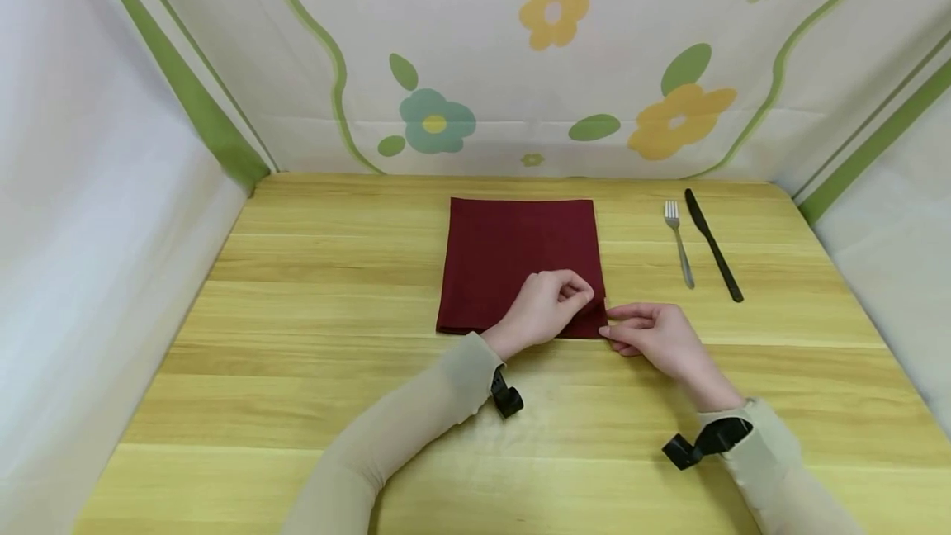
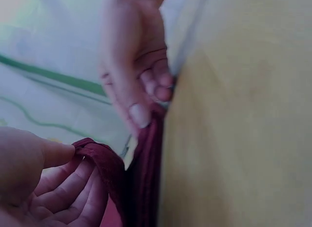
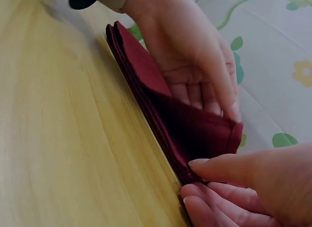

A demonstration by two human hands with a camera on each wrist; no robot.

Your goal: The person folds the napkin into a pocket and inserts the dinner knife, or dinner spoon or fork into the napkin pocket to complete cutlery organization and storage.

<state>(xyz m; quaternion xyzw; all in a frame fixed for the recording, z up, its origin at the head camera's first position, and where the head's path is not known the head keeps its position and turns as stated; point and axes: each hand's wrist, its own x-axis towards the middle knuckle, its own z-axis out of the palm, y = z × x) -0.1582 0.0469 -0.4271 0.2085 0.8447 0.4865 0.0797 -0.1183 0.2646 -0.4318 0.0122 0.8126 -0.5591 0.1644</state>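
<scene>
A dark red cloth napkin (image 1: 520, 238), folded into a layered square, lies on the wooden table. My left hand (image 1: 546, 304) pinches the top layer near its front right corner and lifts it; in the right wrist view that raised flap (image 3: 209, 132) stands up from the layers below. With thumb and fingers, my right hand (image 1: 654, 337) pinches the lower layers at the same corner. From the left wrist view, the left thumb (image 2: 58, 154) presses the lifted edge, while the right hand (image 2: 134, 66) holds the stacked layers beyond it.
Right of the napkin lie a fork (image 1: 678, 242) and a black knife (image 1: 713, 246), side by side. White curtains with printed flowers (image 1: 553, 11) stand behind the wooden table (image 1: 297, 287) and along both its sides.
</scene>
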